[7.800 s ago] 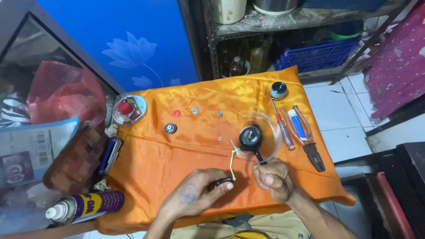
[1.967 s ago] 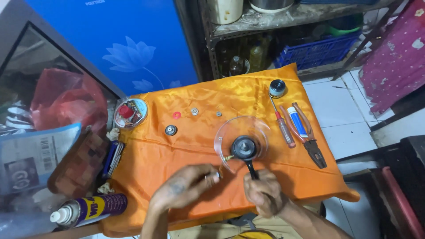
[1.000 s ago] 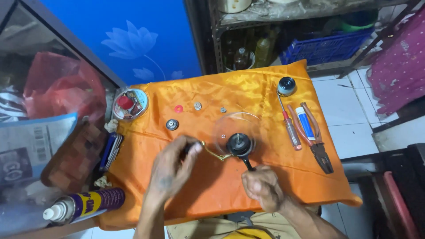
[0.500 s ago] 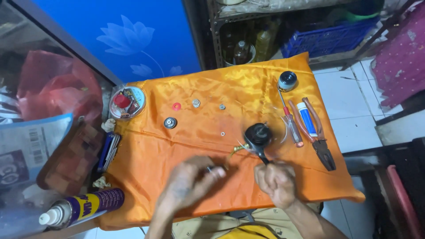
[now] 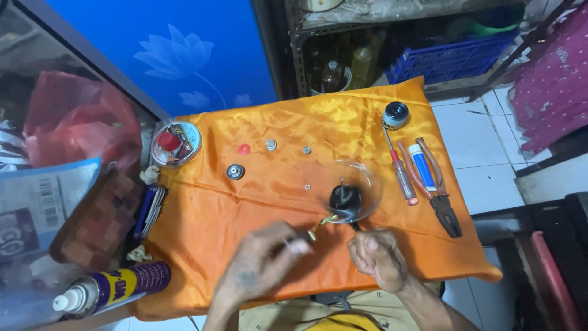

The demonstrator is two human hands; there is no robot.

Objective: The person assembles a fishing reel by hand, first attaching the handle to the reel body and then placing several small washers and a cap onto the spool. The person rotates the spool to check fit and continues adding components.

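Note:
A black round part with a short handle lies under a clear round disc on the orange cloth. My right hand grips the handle's near end. My left hand pinches a thin metal tool whose tip meets a small brass piece beside the black part. Small washers and a red ring lie farther back on the cloth.
A screwdriver, pliers and a blue-white tube lie at the right. A small black and silver cylinder sits behind them. A round tin, a spray can and bags crowd the left. Shelves stand behind.
The view has shifted a little. My left hand went out to the middle of the cloth and came back to the brass piece. My right hand has stayed on the handle.

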